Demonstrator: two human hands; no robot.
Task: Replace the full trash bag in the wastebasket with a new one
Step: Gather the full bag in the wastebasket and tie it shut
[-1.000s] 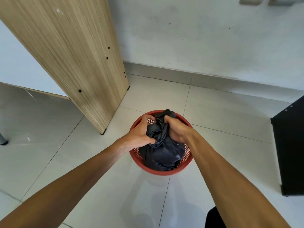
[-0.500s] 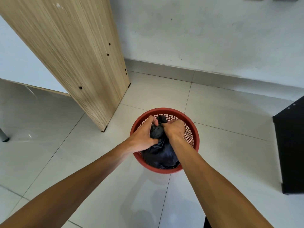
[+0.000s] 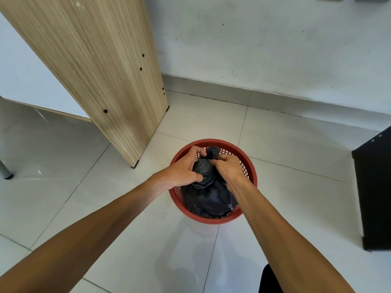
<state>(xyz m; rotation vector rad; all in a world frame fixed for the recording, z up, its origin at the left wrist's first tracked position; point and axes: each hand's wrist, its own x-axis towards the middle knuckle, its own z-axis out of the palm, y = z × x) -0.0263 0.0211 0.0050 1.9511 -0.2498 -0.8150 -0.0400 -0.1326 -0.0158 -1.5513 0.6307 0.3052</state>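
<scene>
Both of my hands form one grip on the gathered neck of the black trash bag [image 3: 208, 193]: left hand [image 3: 183, 169] curled round it on one side, right hand [image 3: 229, 169] curled round it on the other, knuckles almost touching. Directly beneath the grip, the bag's full body sits inside the red wastebasket [image 3: 249, 166], whose mesh wall rings both wrists. Beyond the basket, on my left, stands a wooden panel [image 3: 101, 66] on the tiled floor [image 3: 285, 149]; a black cabinet [image 3: 374, 191] stands well to the right. Likely failures: thin plastic could tear at the bunched neck if I pull hard, or the light basket could rise with the bag, since neither hand steadies it.
</scene>
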